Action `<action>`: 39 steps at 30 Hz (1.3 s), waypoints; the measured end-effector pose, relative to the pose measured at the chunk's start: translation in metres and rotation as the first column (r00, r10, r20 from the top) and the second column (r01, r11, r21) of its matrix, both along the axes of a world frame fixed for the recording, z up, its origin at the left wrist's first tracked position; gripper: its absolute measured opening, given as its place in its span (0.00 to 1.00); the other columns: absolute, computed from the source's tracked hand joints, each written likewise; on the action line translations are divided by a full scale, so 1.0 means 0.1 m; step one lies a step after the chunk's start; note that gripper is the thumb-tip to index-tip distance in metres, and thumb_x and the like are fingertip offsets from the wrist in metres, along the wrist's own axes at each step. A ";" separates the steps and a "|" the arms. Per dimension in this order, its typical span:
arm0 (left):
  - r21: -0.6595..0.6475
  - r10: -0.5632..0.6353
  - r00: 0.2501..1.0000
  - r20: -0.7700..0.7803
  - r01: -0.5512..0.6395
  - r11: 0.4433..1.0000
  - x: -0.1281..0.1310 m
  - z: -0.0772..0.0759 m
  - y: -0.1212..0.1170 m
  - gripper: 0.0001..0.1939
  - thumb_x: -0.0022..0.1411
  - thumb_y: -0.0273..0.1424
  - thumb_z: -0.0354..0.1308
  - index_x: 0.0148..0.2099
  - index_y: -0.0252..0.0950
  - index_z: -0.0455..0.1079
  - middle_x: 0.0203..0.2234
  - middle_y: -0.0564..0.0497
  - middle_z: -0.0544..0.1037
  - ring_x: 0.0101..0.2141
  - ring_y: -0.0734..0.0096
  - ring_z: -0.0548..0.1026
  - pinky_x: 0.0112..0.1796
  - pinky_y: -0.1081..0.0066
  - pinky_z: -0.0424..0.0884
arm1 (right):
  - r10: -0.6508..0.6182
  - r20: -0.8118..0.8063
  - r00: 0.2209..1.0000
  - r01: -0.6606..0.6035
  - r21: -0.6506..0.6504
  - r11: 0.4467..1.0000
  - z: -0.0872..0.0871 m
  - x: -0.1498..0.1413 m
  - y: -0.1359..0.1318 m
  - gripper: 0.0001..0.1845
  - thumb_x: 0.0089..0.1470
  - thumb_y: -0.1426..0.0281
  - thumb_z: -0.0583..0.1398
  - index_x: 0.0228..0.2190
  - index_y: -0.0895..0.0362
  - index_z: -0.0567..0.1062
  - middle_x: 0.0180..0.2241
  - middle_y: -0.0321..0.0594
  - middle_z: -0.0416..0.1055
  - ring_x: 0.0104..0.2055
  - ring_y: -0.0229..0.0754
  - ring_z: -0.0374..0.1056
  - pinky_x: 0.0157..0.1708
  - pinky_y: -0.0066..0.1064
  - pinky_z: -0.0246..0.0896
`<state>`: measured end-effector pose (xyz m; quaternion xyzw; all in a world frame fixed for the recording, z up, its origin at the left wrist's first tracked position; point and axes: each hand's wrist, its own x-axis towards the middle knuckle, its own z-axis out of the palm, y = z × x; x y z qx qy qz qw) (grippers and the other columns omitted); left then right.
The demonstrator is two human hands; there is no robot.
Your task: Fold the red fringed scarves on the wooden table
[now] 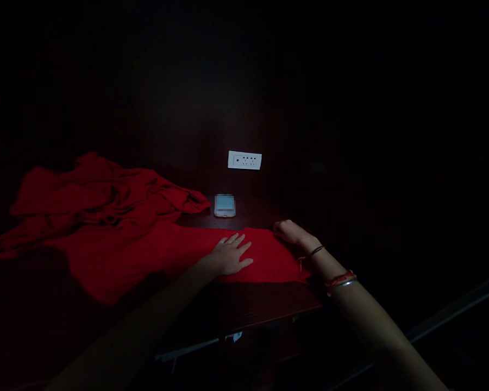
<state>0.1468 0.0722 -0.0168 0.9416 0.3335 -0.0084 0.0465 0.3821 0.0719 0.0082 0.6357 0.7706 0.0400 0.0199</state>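
Observation:
A long red cloth (195, 244) lies across the dark wooden table, flat and smooth on its right part. It looks like part of a garment, but the dim light hides what kind. My left hand (232, 256) rests flat on it with fingers spread, a ring on one finger. At the cloth's far right corner, my right hand (292, 233) has its fingers curled down on the edge, closed on the fabric. Bracelets circle my right wrist and forearm. Toward the left, the red fabric bunches into a crumpled heap (106, 190).
Behind the cloth stands a small pale device with a blurred screen (225, 205). A white power socket (245, 160) is set in the dark wall above it. The table's front edge (269, 320) runs below my hands. Most of the surroundings are too dark to make out.

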 end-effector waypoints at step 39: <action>-0.015 0.059 0.995 0.076 -0.058 0.998 -0.04 0.03 0.02 0.39 0.49 0.58 0.32 0.59 0.42 0.41 0.58 0.44 0.37 0.56 0.59 0.36 0.51 0.57 0.40 | 0.154 0.248 0.956 -0.232 0.321 0.918 -0.22 -0.51 -1.31 0.11 0.51 0.74 0.50 0.37 0.56 0.69 0.37 0.43 0.65 0.38 0.42 0.57 0.39 0.34 0.50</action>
